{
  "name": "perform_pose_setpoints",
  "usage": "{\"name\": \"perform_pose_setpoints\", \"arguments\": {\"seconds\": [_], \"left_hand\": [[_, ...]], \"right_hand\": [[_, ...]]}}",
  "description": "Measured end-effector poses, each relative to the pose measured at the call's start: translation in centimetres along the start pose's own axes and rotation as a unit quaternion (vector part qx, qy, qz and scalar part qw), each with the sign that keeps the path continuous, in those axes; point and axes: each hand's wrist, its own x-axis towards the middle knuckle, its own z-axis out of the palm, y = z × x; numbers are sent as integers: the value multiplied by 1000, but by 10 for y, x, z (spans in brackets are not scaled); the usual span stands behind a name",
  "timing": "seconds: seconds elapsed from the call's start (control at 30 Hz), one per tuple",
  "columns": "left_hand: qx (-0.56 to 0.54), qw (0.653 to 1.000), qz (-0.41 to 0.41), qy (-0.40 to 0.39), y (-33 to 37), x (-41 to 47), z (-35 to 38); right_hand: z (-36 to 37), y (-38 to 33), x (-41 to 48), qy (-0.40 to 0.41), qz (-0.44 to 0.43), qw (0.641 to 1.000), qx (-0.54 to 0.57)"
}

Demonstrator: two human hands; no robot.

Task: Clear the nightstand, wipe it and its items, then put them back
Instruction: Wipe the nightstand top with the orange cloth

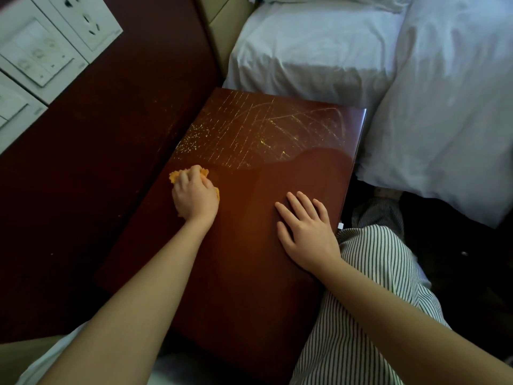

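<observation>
The dark red-brown nightstand (249, 232) fills the middle of the view, its top bare of items. Fine scratches and yellowish specks catch the light on its far half. My left hand (194, 195) grips a crumpled orange cloth (175, 176) and holds it down on the top near the left edge, by the wall panel. The cloth shows only at the hand's far and right sides. My right hand (305, 232) rests flat on the top near the right edge, fingers straight and spread, holding nothing.
A dark wood wall panel (111, 162) runs along the nightstand's left side, with white switch and socket plates (50, 45) at upper left. A bed with white sheets (319, 51) and a white duvet (449, 107) lies beyond and to the right. Striped trousers (369, 273) press against the nightstand's right edge.
</observation>
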Motion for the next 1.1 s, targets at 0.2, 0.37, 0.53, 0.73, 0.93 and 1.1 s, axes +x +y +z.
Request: {"name": "perform_pose_setpoints", "arguments": {"seconds": [0.2, 0.37, 0.53, 0.73, 0.93, 1.1], "left_hand": [[-2, 994, 106, -13, -19, -13, -4], [-29, 995, 95, 5, -31, -12, -7], [-35, 999, 21, 10, -9, -8, -5], [-29, 992, 113, -50, 2, -29, -6], [-37, 975, 203, -89, -29, -43, -16], [-39, 994, 94, -39, -16, -17, -9]], "right_hand": [[1, 1, 1, 5, -3, 1000, -4], [2, 2, 1, 8, -3, 1000, 0], [3, 3, 1, 16, -7, 1000, 0], [3, 3, 0, 8, -7, 1000, -1], [3, 3, 0, 13, -9, 1000, -3], [3, 3, 1, 20, -12, 1000, -6]]}}
